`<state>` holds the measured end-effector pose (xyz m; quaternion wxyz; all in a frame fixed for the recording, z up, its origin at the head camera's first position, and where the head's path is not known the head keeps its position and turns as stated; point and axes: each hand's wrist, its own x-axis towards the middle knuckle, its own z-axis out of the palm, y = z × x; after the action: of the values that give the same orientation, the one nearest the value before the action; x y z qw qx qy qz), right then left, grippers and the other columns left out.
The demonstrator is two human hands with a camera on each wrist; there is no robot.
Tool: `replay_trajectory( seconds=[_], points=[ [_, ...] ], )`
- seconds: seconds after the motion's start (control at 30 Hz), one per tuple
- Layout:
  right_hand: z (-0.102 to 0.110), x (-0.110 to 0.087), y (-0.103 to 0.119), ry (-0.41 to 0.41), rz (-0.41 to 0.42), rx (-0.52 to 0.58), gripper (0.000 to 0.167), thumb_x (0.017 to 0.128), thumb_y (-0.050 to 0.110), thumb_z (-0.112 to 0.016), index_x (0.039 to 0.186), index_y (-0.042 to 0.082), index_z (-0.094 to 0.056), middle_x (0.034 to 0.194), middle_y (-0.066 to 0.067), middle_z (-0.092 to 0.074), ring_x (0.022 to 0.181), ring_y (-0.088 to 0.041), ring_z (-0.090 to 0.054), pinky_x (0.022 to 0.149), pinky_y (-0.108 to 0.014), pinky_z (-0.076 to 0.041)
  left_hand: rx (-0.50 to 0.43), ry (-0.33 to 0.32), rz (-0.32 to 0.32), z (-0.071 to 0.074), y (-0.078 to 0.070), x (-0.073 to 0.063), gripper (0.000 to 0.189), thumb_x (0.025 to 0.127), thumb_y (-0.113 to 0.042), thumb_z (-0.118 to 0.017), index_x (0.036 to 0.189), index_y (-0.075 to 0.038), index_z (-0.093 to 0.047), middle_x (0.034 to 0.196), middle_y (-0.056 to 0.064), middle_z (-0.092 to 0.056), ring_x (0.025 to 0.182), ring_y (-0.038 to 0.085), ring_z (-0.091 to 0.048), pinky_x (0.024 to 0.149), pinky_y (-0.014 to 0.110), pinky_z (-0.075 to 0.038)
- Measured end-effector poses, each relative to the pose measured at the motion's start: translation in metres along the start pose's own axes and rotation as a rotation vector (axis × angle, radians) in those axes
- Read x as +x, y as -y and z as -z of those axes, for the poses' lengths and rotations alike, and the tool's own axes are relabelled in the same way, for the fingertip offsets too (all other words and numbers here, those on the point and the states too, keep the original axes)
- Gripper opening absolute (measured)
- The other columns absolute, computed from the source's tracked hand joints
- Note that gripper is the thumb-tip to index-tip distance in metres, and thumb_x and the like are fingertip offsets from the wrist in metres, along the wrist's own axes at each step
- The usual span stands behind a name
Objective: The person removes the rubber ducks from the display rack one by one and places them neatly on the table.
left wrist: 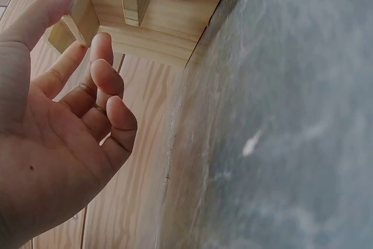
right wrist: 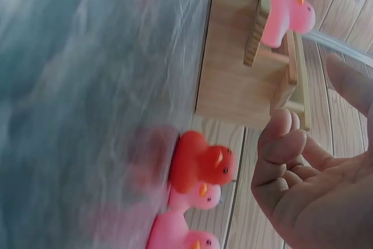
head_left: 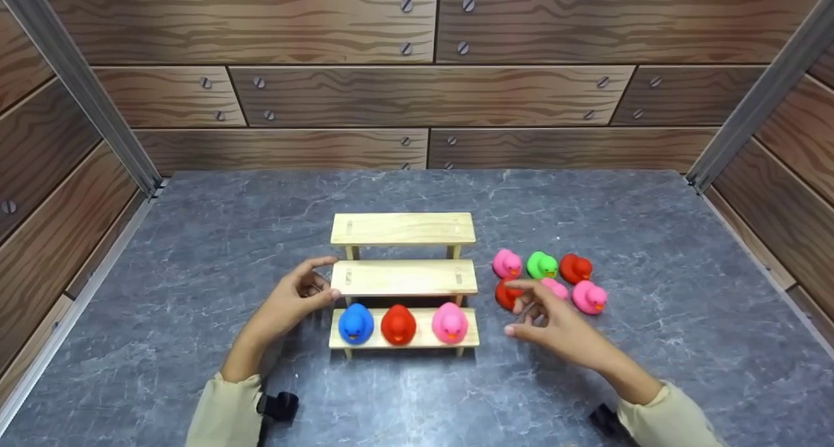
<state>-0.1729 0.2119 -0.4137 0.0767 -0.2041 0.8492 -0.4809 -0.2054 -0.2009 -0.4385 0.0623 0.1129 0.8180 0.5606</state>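
Observation:
A three-step wooden stand [head_left: 404,277] stands mid-table. On its lowest step sit a blue rubber duck [head_left: 356,324], a red rubber duck [head_left: 398,325] and a pink rubber duck [head_left: 449,323], with a wider gap between red and pink. Thumb and index finger of my left hand [head_left: 287,302] pinch the left end of the middle step, one at each long edge. My right hand [head_left: 560,326] hovers right of the stand, thumb and index finger apart, holding nothing. It is nearest another red duck [right wrist: 198,161], partly hidden behind its fingers in the head view.
More ducks are grouped right of the stand: a pink one [head_left: 506,263], a green one [head_left: 541,264] and a red one [head_left: 575,268] behind, two pink ones in front, including one at the right [head_left: 589,297]. Wood-patterned walls [head_left: 417,95] enclose the grey marbled table [head_left: 228,232].

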Motion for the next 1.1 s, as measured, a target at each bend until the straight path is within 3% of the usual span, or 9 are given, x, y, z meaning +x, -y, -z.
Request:
replay_trajectory(
  seconds=[0.33,1.1],
  points=[
    [-0.013,0.004,0.008,0.072,-0.009,0.014,0.062,0.084,0.016,-0.074,0.135,-0.001,-0.043,0.1,-0.015,-0.054,0.076,-0.006,-0.05,0.066,-0.019,-0.043,-0.005,0.002,-0.009,0.0,-0.001,0.0,0.058,0.088,-0.017,-0.07,0.139,-0.004,-0.046,0.09,0.007,-0.06,0.074,0.011,-0.051,0.067,0.021,-0.043],
    [-0.035,0.008,0.015,0.093,-0.026,0.033,0.059,0.082,0.018,-0.077,0.129,0.0,-0.047,0.09,-0.008,-0.049,0.061,-0.008,-0.046,0.056,-0.018,-0.041,-0.01,0.005,0.019,0.0,0.0,0.0,0.058,0.089,-0.021,-0.07,0.14,-0.007,-0.046,0.091,0.006,-0.059,0.075,0.012,-0.052,0.067,0.023,-0.043]
  ],
)
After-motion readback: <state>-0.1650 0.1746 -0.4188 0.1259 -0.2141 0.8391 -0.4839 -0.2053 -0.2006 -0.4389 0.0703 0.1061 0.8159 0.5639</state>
